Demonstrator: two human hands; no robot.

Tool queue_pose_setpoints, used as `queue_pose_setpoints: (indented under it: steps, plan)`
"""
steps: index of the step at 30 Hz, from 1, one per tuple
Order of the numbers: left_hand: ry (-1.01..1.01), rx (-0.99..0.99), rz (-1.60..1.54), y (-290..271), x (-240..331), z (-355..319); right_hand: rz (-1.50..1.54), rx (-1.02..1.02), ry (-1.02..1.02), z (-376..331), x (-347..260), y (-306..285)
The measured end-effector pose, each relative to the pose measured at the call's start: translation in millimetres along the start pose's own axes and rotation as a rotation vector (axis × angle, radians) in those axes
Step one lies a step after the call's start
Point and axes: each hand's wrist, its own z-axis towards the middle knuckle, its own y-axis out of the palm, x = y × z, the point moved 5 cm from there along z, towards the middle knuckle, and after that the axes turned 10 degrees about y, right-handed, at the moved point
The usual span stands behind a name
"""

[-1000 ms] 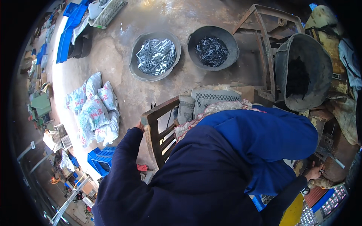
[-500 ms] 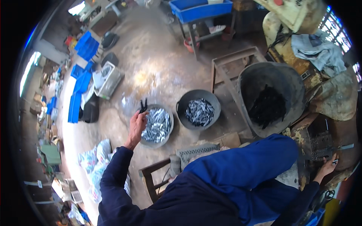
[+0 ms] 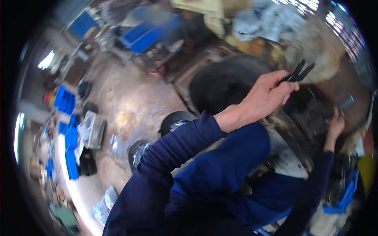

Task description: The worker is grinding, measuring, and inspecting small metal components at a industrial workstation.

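Observation:
My left hand (image 3: 271, 92) reaches across my body to the right, closed on a black two-pronged tool (image 3: 298, 73) like pliers. Its prongs stand apart and point up and to the right. Farther right, my right hand (image 3: 336, 125) has curled fingers beside a dark metal block (image 3: 311, 118); blur hides what they hold. Just beyond these fingertips a flat grey metal strip (image 3: 346, 102) shows; whether they touch it is unclear. Beneath my left wrist and beyond it lies a large dark tub (image 3: 212, 74), its contents blurred.
Two dark buckets, one farther (image 3: 167, 121) and one nearer (image 3: 131, 151), hold silvery metal pieces, partly hidden by my left sleeve. Blue bins (image 3: 71, 151) and a pale crate (image 3: 95, 133) line the left. Grey cloth (image 3: 271, 21) lies at the back right, a blue trough (image 3: 147, 33) stands behind.
My left hand has swung from the bucket of silvery pieces over to the right, carrying the black tool. The view has turned rightward. My right hand remains near the metal block.

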Motion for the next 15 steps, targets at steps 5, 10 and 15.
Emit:
queue_pose_setpoints:
  steps: [5,10,15]
  plan:
    - [-0.032,-0.033,-0.118,100.3,-55.3,65.0,0.769,-0.286,0.544,-5.3,-84.9,-56.8]
    - [-0.140,0.050,-0.290,154.5,-121.7,103.0,1.014,-0.226,0.701,-6.3,-84.6,-95.1]
    - [-0.239,0.092,-0.292,149.5,-182.2,102.4,1.005,-0.211,0.690,-11.0,-84.5,-93.3]
